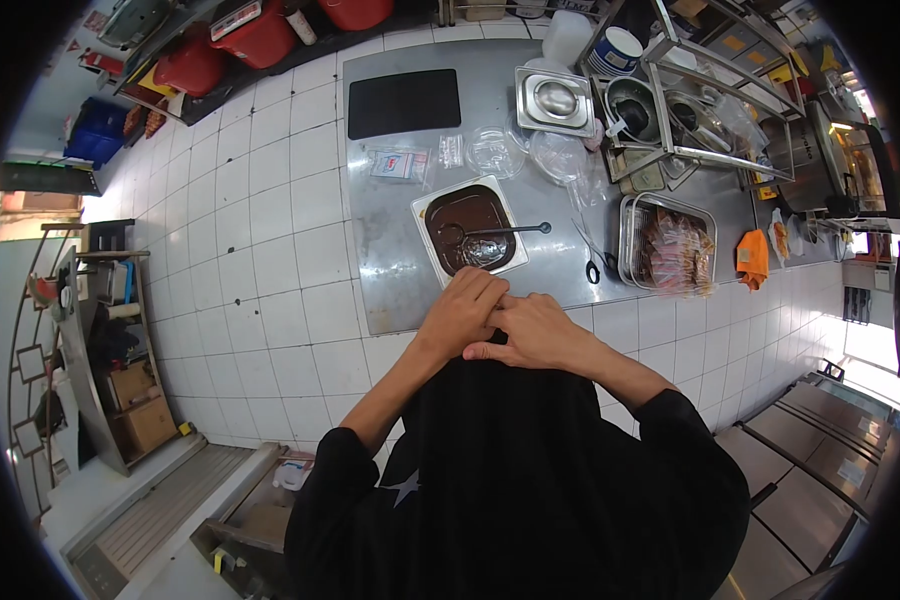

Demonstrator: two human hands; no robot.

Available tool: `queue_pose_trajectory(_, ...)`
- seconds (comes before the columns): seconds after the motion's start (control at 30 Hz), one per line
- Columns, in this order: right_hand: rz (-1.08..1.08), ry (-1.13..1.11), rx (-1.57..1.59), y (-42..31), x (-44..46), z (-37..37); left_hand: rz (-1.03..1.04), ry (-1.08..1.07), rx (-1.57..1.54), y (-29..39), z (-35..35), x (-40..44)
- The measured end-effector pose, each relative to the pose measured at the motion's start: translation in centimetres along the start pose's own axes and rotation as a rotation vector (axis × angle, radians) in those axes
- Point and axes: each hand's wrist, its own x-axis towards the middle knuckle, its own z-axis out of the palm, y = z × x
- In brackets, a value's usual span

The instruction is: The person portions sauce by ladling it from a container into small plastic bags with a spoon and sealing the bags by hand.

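Observation:
My left hand point(462, 315) and my right hand point(535, 332) meet in front of my body, at the near edge of the steel table. Their fingers are bent and touch each other; whatever they may hold is too small or hidden to make out. Just beyond my left hand stands a square metal container point(427, 240) with dark brown sauce point(467, 212). A ladle point(525, 229) rests in it, its handle pointing right. Something clear and shiny, perhaps plastic, lies at the sauce's near side.
Black-handled scissors point(592, 268) lie right of the container, beside a wire basket point(625, 245) of filled plastic packets point(678, 250). Farther back are a black board point(404, 104), plastic bags point(400, 164), clear round lids point(495, 152) and a metal rack point(710, 160). An orange cloth point(752, 258) hangs at right.

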Motion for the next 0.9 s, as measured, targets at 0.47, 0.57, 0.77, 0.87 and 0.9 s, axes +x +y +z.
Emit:
queue_pose_trajectory(0.47,-0.018,0.006,-0.062,-0.3,-1.0,-1.2,0.051,0.052,0.224,1.4,-1.0,1.0)
queue_pose_trajectory(0.57,-0.017,0.005,-0.070,-0.5,-0.8,-1.5,0.072,0.074,0.100,0.6,-0.5,0.7)
queue_pose_trajectory(0.77,-0.250,0.818,0.567,6.5,0.8,2.2,-0.243,0.174,0.011,-1.1,-1.4,-0.8)
queue_pose_trajectory(0.87,0.343,1.036,0.815,12.5,3.4,3.7,-0.348,0.329,0.016,-2.4,-3.6,-1.1)
queue_pose_trajectory(0.9,0.516,0.910,0.913,13.7,3.9,3.4,-0.333,0.360,0.023,-2.7,-4.2,-1.3)
